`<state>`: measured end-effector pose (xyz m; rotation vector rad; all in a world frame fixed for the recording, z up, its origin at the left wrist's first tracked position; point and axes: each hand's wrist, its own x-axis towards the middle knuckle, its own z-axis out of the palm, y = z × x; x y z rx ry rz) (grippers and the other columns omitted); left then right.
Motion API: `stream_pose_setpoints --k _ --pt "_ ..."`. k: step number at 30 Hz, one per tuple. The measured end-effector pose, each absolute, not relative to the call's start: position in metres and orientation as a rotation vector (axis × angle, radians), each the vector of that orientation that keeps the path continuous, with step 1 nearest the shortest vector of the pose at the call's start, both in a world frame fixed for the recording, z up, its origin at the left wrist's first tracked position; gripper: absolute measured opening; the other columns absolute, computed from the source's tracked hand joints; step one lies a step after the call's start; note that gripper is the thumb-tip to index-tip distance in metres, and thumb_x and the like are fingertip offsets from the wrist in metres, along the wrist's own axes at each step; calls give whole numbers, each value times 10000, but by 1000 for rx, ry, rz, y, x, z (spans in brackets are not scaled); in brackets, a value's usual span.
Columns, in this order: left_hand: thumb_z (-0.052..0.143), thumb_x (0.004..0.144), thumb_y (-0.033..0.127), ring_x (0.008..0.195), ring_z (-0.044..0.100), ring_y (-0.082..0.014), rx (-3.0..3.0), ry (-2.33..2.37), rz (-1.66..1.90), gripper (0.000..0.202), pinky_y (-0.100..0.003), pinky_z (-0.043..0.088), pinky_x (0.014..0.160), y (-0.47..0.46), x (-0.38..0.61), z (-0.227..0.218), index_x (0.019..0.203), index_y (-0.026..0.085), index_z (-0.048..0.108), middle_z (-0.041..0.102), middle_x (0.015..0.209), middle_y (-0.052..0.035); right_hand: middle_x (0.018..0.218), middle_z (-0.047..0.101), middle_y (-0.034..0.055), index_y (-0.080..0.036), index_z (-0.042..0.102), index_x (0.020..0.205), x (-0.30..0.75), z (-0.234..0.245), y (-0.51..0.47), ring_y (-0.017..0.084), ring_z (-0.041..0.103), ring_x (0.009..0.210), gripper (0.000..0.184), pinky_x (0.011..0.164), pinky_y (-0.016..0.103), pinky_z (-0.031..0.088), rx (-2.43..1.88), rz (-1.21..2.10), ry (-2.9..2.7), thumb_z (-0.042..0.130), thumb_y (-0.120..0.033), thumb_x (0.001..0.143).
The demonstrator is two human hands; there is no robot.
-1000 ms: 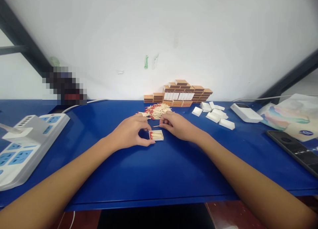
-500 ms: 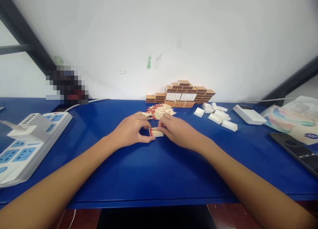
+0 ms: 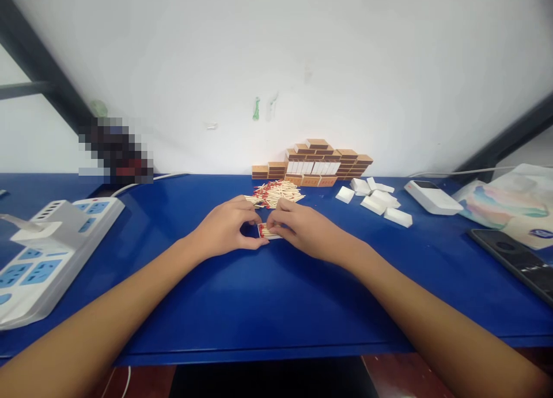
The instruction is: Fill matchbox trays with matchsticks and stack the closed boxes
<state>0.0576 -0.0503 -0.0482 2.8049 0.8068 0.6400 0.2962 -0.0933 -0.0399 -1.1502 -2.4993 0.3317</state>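
Observation:
A small white matchbox tray (image 3: 264,231) filled with red-tipped matches lies on the blue table (image 3: 268,294). My left hand (image 3: 227,228) curls round its left end, thumb and fingers pinching it. My right hand (image 3: 302,228) covers the tray's right part, fingers bent down onto the matches. Just behind both hands lies a loose heap of matches (image 3: 276,192).
Stacked brown matchbox sleeves (image 3: 319,162) stand against the wall. Several empty white trays (image 3: 375,199) lie right of them, then a white device (image 3: 432,196), a tissue pack (image 3: 510,205) and a dark phone (image 3: 514,260). A white power strip (image 3: 47,248) sits at far left.
My right hand carried a single match from above the tray down onto it and now covers most of the tray. My left hand stayed on the tray's left end.

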Motion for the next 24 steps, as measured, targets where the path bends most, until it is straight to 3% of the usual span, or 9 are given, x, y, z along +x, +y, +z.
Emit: stream_pose_setpoints --k 5,15,24 --pt "812 852 470 891 607 -214 2810 797 641 282 -330 474 795 -50 58 -48 881 194 760 698 831 -25 1012 593 50 -188 676 981 299 -34 -91 164 555 828 148 732 290 403 -1181 399 -2508 547 -137 1033" --pt "821 845 463 868 590 -208 2799 789 665 282 -326 468 768 -49 56 -48 876 189 762 672 806 -23 1009 602 49 -211 684 1015 300 -36 -89 166 573 844 142 745 287 412 -1107 458 -2476 546 -192 1043" --pt "820 843 473 860 614 -192 2594 833 732 286 -343 486 801 -59 63 -52 972 219 786 701 873 -19 798 668 54 -195 622 796 372 -24 -43 199 575 732 188 667 318 372 -1594 -92 -2040 585 -267 966"
